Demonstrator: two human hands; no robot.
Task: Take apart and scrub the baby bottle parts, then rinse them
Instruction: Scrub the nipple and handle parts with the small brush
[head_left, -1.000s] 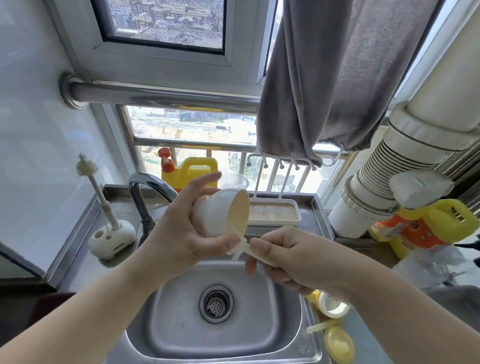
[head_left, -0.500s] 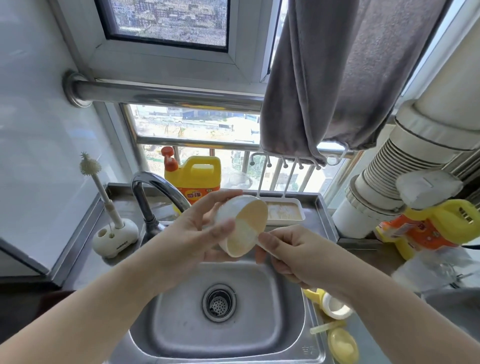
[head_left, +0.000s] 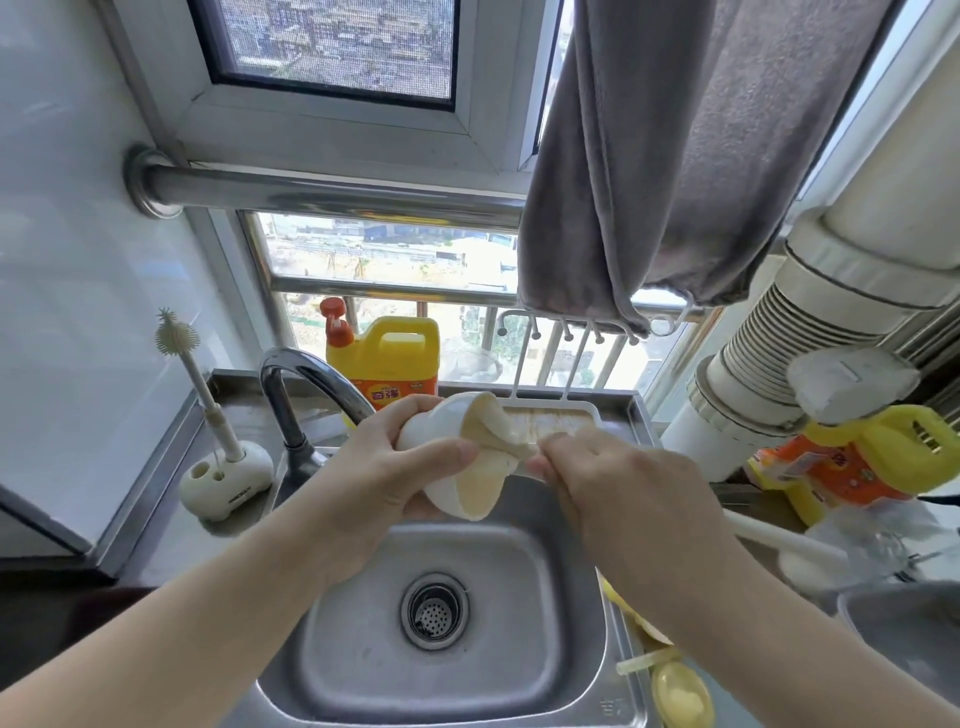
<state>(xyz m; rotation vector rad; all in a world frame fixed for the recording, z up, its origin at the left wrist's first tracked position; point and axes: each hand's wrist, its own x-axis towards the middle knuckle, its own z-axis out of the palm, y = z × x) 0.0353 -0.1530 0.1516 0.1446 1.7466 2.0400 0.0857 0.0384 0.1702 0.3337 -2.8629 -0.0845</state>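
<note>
My left hand (head_left: 384, 467) grips a white cup-shaped bottle part (head_left: 441, 431) above the sink, its open mouth turned to the right. A pale beige soft liner (head_left: 493, 434) sticks out of that mouth, and my right hand (head_left: 613, 483) pinches its edge. Yellow bottle parts (head_left: 675, 693) and a pale stick-like piece (head_left: 641, 665) lie on the counter right of the sink. A bottle brush (head_left: 195, 374) stands in its white holder (head_left: 228, 480) at the left.
The steel sink (head_left: 363, 649) with its drain strainer (head_left: 434, 610) lies below my hands; the faucet (head_left: 306, 374) arches behind them. A yellow detergent jug (head_left: 387, 364) and a white tray (head_left: 550, 415) stand on the back ledge. A grey towel (head_left: 675, 156) hangs above, and white pipes (head_left: 779, 353) stand at right.
My right hand has moved up to the cup's mouth and the beige liner now bulges out of it. The cup has tilted further to the right.
</note>
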